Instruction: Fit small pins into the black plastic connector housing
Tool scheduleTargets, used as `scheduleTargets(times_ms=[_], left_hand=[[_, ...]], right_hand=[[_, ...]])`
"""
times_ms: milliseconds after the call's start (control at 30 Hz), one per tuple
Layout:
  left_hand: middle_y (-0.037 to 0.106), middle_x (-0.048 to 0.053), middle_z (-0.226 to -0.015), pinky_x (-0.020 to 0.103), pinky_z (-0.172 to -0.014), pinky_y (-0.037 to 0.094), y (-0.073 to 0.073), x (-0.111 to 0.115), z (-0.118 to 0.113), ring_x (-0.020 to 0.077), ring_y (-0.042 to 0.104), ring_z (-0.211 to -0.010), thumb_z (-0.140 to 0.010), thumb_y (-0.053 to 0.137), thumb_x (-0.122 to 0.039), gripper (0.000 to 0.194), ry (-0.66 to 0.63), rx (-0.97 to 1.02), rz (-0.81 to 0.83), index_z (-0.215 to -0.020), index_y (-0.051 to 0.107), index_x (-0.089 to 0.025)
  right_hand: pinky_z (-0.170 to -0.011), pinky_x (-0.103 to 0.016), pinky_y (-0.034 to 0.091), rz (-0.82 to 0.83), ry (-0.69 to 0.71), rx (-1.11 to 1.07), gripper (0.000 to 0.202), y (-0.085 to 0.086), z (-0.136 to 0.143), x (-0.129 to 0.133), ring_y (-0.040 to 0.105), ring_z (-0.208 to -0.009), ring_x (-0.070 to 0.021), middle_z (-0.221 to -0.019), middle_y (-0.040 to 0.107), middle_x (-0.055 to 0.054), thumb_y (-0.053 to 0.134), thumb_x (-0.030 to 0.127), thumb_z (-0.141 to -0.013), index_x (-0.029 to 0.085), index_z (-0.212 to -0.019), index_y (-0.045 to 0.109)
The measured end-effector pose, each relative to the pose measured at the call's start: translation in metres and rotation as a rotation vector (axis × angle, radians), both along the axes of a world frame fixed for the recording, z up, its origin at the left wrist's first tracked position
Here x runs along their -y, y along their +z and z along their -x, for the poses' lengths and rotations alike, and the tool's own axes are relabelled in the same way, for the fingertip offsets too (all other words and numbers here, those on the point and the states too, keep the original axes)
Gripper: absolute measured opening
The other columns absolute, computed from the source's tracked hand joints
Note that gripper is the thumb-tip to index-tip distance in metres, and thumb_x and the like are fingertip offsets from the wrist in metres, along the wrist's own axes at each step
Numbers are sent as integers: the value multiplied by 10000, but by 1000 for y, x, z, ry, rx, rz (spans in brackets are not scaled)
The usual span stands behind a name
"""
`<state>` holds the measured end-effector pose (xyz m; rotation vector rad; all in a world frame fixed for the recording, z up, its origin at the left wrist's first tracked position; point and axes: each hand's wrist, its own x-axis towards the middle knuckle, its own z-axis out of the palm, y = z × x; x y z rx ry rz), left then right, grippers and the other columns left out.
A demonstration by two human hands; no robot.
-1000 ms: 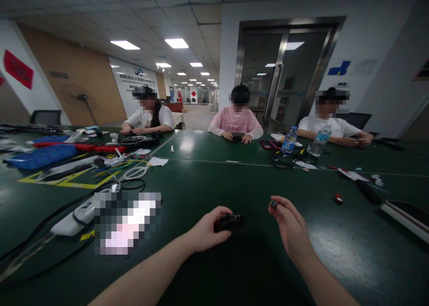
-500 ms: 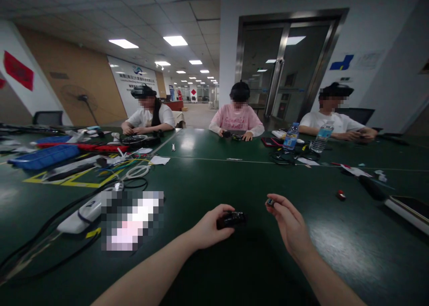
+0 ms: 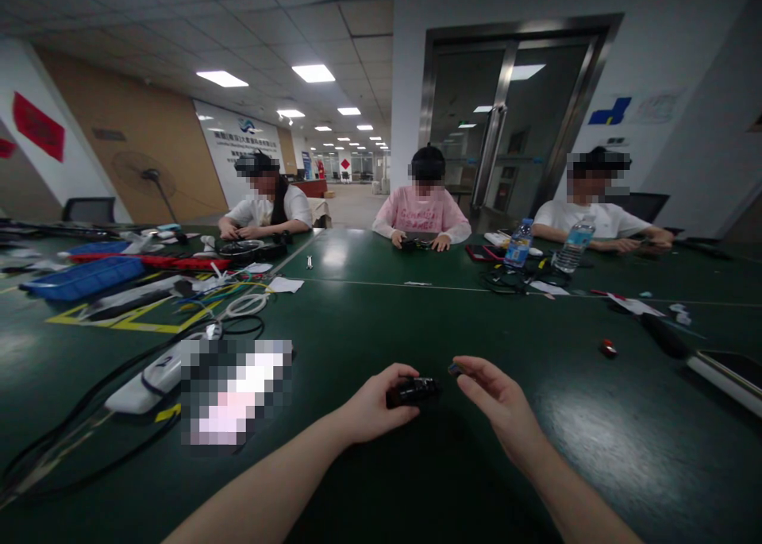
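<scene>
My left hand [image 3: 381, 403] is closed around a glossy black rounded object [image 3: 420, 390], held just above the green table; its exact kind does not show. Between the thumb and fingertips of my right hand [image 3: 497, 397] is a small metal piece with a touch of blue [image 3: 455, 369], which looks like a USB plug. It is close to the right end of the black object, with a small gap between them.
A lit phone [image 3: 241, 393], blurred out, and a white power strip [image 3: 140, 385] with cables lie left. A small red item [image 3: 608, 348] sits right. Farther off are a blue tray [image 3: 89, 278], water bottles [image 3: 575, 246] and three people [image 3: 421, 210] across the table.
My right hand has moved left with the small metal piece, nearer to the black object, and turned slightly. My left hand stays nearly where it was.
</scene>
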<state>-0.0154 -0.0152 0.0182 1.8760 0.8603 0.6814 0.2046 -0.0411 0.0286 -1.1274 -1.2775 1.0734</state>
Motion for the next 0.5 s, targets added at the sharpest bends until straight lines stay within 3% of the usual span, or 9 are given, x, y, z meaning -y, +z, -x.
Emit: scheduleTargets(times_ms=[167, 367, 500], left_hand=[[565, 38, -1022, 327, -772, 473, -4, -1, 0, 175, 567, -884, -749, 632, -209, 454, -2, 2, -6, -1166, 452, -216], [563, 47, -1022, 343, -793, 469, -6, -3, -2, 180, 571, -898, -748, 625, -200, 455, -15, 20, 1, -1163, 438, -207], [567, 54, -1024, 348, -780, 472, -7, -3, -1, 189, 575, -903, -753, 624, -215, 436, -44, 22, 34, -1150, 443, -199]], right_hand=[[-836, -415, 474, 3, 78, 167, 306, 0, 5, 3, 609, -894, -236, -981, 680, -54, 661, 396, -729, 254, -1000, 666], [-974, -453, 385, -142, 137, 376, 210, -5, 13, 6, 532, -1080, -255, -1094, 619, -36, 619, 277, -770, 300, -970, 679], [-965, -482, 386, -152, 183, 487, 250, -11, 15, 5, 517, -1100, -265, -1126, 596, -29, 611, 218, -765, 342, -972, 678]])
